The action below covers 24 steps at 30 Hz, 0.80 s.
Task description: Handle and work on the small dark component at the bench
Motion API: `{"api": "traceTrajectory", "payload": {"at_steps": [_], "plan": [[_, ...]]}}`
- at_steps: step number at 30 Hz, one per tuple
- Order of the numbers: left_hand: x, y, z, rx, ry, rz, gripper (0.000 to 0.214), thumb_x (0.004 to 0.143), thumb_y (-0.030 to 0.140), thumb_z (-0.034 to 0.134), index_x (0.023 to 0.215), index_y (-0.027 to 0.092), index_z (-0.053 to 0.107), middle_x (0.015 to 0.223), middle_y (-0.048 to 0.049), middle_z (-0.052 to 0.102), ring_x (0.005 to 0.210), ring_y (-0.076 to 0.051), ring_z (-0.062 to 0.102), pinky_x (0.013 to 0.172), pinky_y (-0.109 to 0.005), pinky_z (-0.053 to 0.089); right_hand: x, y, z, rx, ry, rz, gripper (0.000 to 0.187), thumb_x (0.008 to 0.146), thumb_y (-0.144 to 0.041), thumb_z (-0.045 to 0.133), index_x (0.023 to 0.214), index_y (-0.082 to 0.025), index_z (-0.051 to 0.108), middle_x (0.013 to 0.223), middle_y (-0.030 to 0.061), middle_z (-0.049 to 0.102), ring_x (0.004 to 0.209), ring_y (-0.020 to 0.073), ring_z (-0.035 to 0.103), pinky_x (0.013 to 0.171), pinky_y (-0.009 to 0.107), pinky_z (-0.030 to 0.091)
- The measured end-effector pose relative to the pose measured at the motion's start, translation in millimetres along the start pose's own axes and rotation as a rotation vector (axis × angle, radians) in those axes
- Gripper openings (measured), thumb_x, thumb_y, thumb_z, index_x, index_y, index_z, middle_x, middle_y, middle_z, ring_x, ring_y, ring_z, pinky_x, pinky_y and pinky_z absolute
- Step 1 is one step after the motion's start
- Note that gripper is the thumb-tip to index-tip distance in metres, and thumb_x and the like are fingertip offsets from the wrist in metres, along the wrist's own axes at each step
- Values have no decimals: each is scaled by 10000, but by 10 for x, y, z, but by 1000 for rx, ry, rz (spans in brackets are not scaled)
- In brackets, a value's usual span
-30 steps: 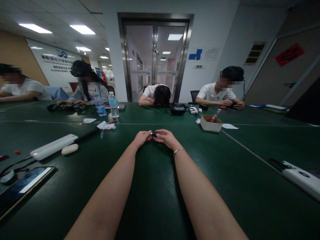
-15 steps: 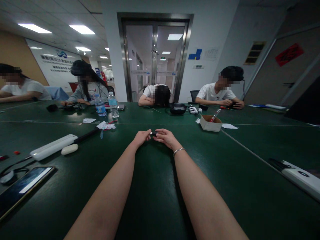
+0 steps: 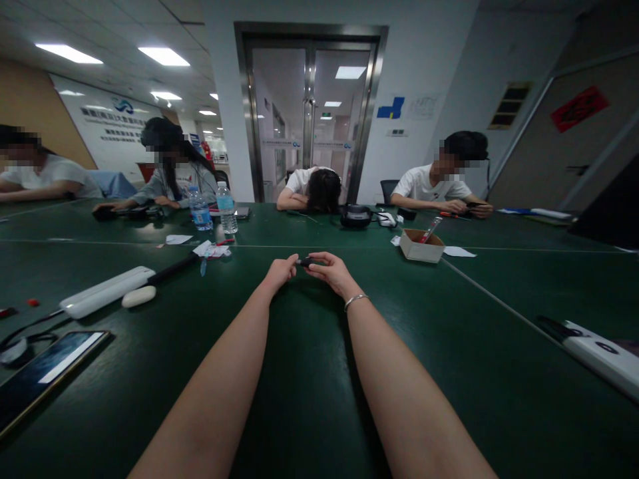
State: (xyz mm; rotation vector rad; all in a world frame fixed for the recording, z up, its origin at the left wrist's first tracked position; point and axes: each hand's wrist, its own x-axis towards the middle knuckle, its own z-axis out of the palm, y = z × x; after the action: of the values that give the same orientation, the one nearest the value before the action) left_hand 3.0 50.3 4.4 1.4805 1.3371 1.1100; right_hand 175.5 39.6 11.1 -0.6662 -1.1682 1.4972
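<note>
Both my arms stretch forward over the dark green table (image 3: 309, 372). My left hand (image 3: 281, 271) and my right hand (image 3: 330, 269) meet at the middle of the table, fingers closed on a small black object (image 3: 304, 261) held between them, just above the surface. A thin bracelet (image 3: 355, 300) circles my right wrist. What the small object is cannot be made out.
A white power strip (image 3: 106, 291) and a white oval object (image 3: 138, 296) lie at left, a phone (image 3: 44, 369) near the left front edge. Two water bottles (image 3: 226, 209) and a cardboard box (image 3: 422, 245) stand farther off. Another power strip (image 3: 602, 355) lies at right. Several people sit at the far side.
My hands with the small black object have lifted slightly and shifted a little away from me; the fingers have turned a bit around it.
</note>
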Motion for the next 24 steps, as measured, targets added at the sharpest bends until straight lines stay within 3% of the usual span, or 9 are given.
{"api": "traceTrajectory", "payload": {"at_steps": [6,12,17,24], "plan": [[36,-29,5,-22,-26,4,552,760,587,432,383,185,460,345,18,347,359,-100,327,456,-267,286,9,1,1,8,-20,-39,316,570,-40,751,850,-140,644,913,32,636,803,172,657,819,336,544],[-19,49,26,114,-42,46,631,777,631,359,359,175,482,328,5,367,377,-104,380,525,-270,330,2,0,-37,16,20,51,233,657,-109,735,862,-138,628,805,32,653,699,159,669,705,292,578],[-32,51,65,139,-66,76,627,765,653,362,457,148,569,415,-11,484,423,-104,437,530,-256,336,6,16,-49,12,80,98,150,716,-161,710,815,-119,604,726,46,662,631,155,668,609,242,577],[-44,32,95,-6,-56,69,505,717,625,488,592,141,561,510,13,489,452,-86,425,468,-225,319,18,10,-33,-49,111,159,172,774,-241,673,749,-108,568,593,55,629,507,128,627,515,221,565]]}}
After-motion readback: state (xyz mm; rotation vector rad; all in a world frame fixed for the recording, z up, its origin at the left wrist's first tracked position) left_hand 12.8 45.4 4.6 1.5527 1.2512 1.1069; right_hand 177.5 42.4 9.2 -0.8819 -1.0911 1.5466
